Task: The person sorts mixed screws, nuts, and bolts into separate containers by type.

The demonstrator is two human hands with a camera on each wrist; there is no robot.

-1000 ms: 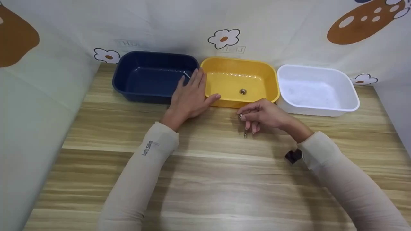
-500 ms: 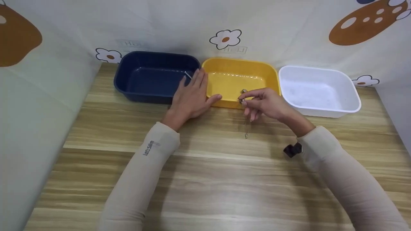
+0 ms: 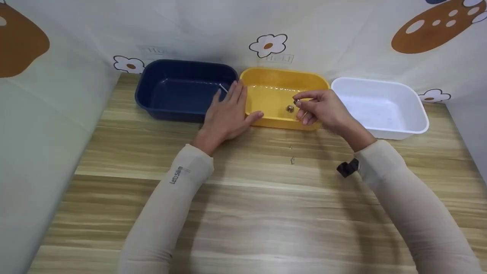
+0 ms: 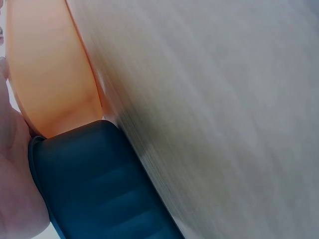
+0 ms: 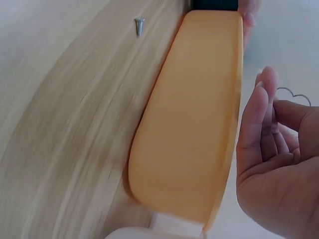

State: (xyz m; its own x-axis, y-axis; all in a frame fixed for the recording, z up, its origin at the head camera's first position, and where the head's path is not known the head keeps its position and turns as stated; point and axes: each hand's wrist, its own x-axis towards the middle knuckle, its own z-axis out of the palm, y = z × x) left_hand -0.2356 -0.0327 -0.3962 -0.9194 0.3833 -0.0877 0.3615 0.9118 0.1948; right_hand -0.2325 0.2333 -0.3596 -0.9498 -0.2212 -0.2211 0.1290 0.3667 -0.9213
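My right hand [image 3: 323, 108] is over the yellow bin [image 3: 262, 123], pinching a small shiny metal nut [image 3: 296, 102] between thumb and forefinger. In the right wrist view the fingers hide the nut. Another nut [image 3: 290, 109] lies on the yellow bin's floor. My left hand [image 3: 227, 112] rests with straight fingers across the meeting rims of the yellow bin and the dark blue bin [image 3: 167, 114]. Inside the blue bin a screw [image 3: 223, 88] shows beside those fingers. On the table lie a small screw [image 3: 292, 160] and a tiny metal piece [image 3: 291, 147].
To the right of the yellow bin stands a white bin [image 3: 380, 131]. All three bins line up along the patterned back wall [image 3: 213, 30] on a wood-grain table [image 3: 243, 213]. A black wrist mount [image 3: 347, 168] hangs at my right cuff.
My right hand has lifted the nut from the table in front of the yellow bin and carried it up and away, over the bin. The left hand has stayed in place.
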